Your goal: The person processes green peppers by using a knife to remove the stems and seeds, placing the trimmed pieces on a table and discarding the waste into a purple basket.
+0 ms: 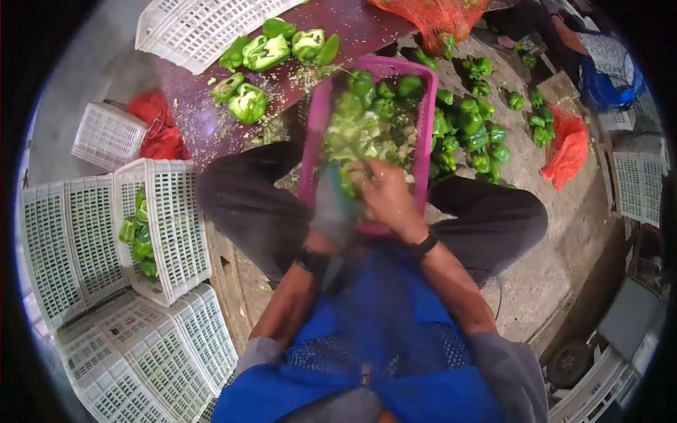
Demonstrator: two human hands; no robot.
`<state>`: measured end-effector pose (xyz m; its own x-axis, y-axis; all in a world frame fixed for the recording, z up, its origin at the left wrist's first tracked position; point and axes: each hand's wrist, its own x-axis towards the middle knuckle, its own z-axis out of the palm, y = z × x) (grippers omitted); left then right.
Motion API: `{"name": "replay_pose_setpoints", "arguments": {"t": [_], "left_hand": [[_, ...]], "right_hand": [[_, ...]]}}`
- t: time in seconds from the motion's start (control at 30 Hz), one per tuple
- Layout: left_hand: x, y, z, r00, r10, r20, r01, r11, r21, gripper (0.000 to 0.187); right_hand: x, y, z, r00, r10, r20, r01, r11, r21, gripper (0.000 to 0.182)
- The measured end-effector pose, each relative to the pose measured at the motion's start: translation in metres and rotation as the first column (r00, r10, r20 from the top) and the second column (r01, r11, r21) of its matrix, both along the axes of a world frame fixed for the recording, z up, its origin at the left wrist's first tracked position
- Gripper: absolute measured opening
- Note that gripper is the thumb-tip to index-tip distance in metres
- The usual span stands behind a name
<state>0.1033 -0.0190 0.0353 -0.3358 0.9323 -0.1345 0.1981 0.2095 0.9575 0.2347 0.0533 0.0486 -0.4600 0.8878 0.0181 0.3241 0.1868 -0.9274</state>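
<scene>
Concrete floor (557, 275), person seated with a pink basket (321, 127) between the knees. Right hand (384, 194) is curled around a pepper piece (350, 185) at the basket's near end. Left hand (330, 211) is blurred, right beside it; cannot tell its grip. Basket holds whole and cut green peppers (374, 106). Dark table (211, 120) behind it carries halved peppers (264, 51). White crates (92, 233) stacked to the left, one with peppers. Loose peppers (479, 134) and red mesh bags (570, 151) lie on the floor to the right.
</scene>
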Motion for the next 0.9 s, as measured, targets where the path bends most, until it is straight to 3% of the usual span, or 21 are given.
{"name": "replay_pose_setpoints", "arguments": {"t": [0.1,0.2,0.3,0.33,0.37,0.43,0.47,0.53,0.6,0.7,0.73,0.8,0.83,0.87,0.9], "left_hand": [[0.004,-0.005,-0.013,0.968,0.005,-0.253,-0.004,1.0,0.006,0.051],[0.003,-0.001,-0.029,0.827,0.025,-0.561,0.114,0.971,0.21,0.045],[0.006,0.002,-0.027,0.832,0.045,-0.553,0.086,0.974,0.209,0.039],[0.009,0.005,-0.022,0.976,0.066,-0.207,-0.03,0.985,0.17,0.04],[0.015,0.005,-0.018,0.979,0.113,0.167,-0.129,0.988,0.085,0.041],[0.013,0.003,-0.022,0.965,0.072,0.253,-0.097,0.991,0.091,0.048],[0.004,0.0,-0.035,0.999,-0.024,-0.034,0.029,0.983,0.18,0.053],[0.006,0.003,-0.025,0.991,-0.092,-0.099,0.109,0.975,0.194,0.063],[0.016,0.006,-0.008,0.939,-0.037,0.342,0.009,0.996,0.083,0.075],[0.018,0.001,0.005,0.736,-0.027,0.677,-0.042,0.995,0.086,0.079],[0.012,0.001,0.009,0.622,-0.005,0.783,-0.021,1.0,0.023,0.079],[0.01,-0.004,0.006,0.693,-0.078,0.717,0.015,0.996,0.093,0.075],[0.006,-0.007,0.001,0.653,-0.061,0.755,0.011,0.997,0.07,0.073],[0.002,-0.009,-0.004,0.611,-0.041,0.79,0.008,0.999,0.046,0.07],[-0.005,-0.009,-0.012,0.482,0.034,0.876,-0.011,0.999,-0.032,0.067]], "right_hand": [[-0.003,-0.005,-0.005,0.994,-0.098,-0.036,0.095,0.992,-0.077,0.017],[-0.009,-0.007,-0.003,0.965,-0.231,0.12,0.246,0.961,-0.125,0.014],[-0.013,-0.006,-0.029,0.944,-0.329,0.028,0.328,0.923,-0.199,0.015],[-0.012,-0.002,-0.035,0.939,-0.342,0.048,0.343,0.911,-0.229,0.015],[-0.009,0.0,-0.041,0.934,-0.349,0.07,0.355,0.897,-0.263,0.015],[-0.006,0.004,-0.053,0.927,-0.371,0.049,0.364,0.864,-0.348,0.015],[-0.006,0.006,-0.059,0.921,-0.389,0.006,0.359,0.844,-0.399,0.015],[-0.001,0.01,-0.059,0.897,-0.443,-0.005,0.377,0.769,-0.516,0.016],[0.004,0.016,-0.054,0.864,-0.501,0.054,0.417,0.649,-0.637,0.015],[0.02,0.021,-0.037,0.762,-0.637,-0.12,0.262,0.472,-0.842,0.014],[0.025,0.024,-0.032,0.797,-0.588,-0.139,0.234,0.513,-0.826,0.014],[0.027,0.028,-0.033,0.745,-0.585,-0.321,0.114,0.585,-0.803,0.019],[0.027,0.029,-0.031,0.707,-0.579,-0.406,0.056,0.619,-0.784,0.022],[0.037,0.026,-0.026,0.669,-0.616,-0.416,0.006,0.564,-0.826,0.021],[0.043,0.029,-0.027,0.777,-0.543,-0.318,0.094,0.599,-0.795,0.02]]}}
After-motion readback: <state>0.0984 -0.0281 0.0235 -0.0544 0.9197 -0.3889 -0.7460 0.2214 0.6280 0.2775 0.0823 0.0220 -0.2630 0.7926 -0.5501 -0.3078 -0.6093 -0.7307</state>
